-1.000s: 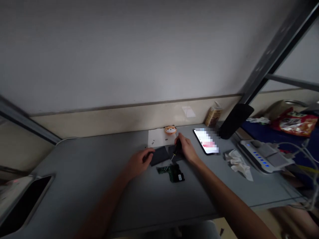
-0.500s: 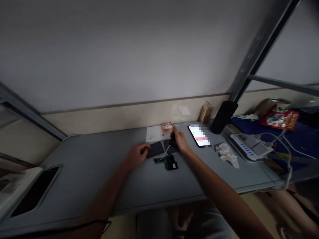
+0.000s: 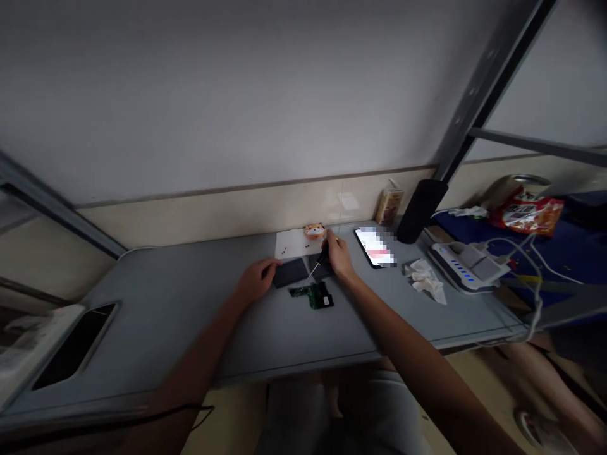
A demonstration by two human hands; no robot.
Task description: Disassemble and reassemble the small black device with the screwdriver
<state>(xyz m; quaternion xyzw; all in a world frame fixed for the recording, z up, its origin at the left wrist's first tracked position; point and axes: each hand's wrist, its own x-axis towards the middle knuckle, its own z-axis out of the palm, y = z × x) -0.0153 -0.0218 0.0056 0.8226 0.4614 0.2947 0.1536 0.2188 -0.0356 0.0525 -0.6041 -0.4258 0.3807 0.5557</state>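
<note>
My right hand (image 3: 339,254) is closed round the dark handle of a screwdriver (image 3: 323,256), its thin shaft slanting down left to the green circuit board (image 3: 303,291). A black part with a small white label (image 3: 324,296) joins the board's right side. My left hand (image 3: 257,279) has its fingertips at the left edge of a flat dark panel (image 3: 291,273); whether it grips the panel is too small to tell. A second dark piece (image 3: 320,266) lies partly under my right hand. Behind them, white paper (image 3: 289,242) carries several tiny dark screws beside an orange-and-white animal-face object (image 3: 313,231).
A lit phone (image 3: 374,246), crumpled tissue (image 3: 425,280), black cylinder (image 3: 422,210), drink carton (image 3: 389,203) and power strip (image 3: 462,268) with cables stand right. A dark-screened phone (image 3: 76,346) lies left. Another person's leg (image 3: 545,385) shows lower right.
The view has shifted slightly, so the desk and its objects sit higher in the picture. My right hand still holds the screwdriver over the board, and my left hand stays at the panel.
</note>
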